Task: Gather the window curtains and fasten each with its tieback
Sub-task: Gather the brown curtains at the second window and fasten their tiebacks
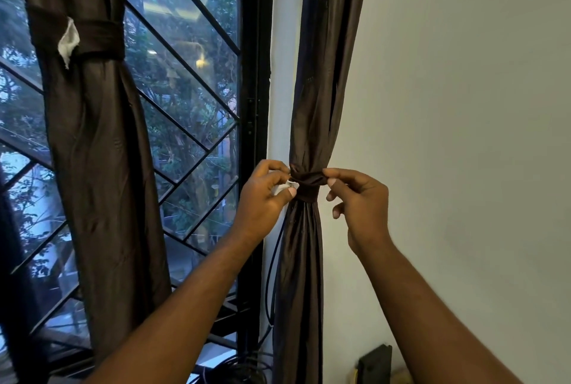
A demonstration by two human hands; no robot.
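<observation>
A dark brown right curtain [312,105] hangs gathered against the wall beside the window frame, cinched by a brown tieback [308,187]. My left hand [262,198] pinches the tieback's white end [289,187] at the band's left side. My right hand [361,201] pinches the band's right edge between thumb and forefinger. At the left, a second brown curtain [92,136] hangs gathered in front of the window, wrapped high up by its own tieback [92,37] with a white tab [69,42] showing.
The window [185,90] has a black diagonal grille and a black frame. A pale wall [463,105] fills the right side. Black cables [272,291] run down beside the right curtain to a coil below. A dark object [375,363] leans against the wall at the bottom.
</observation>
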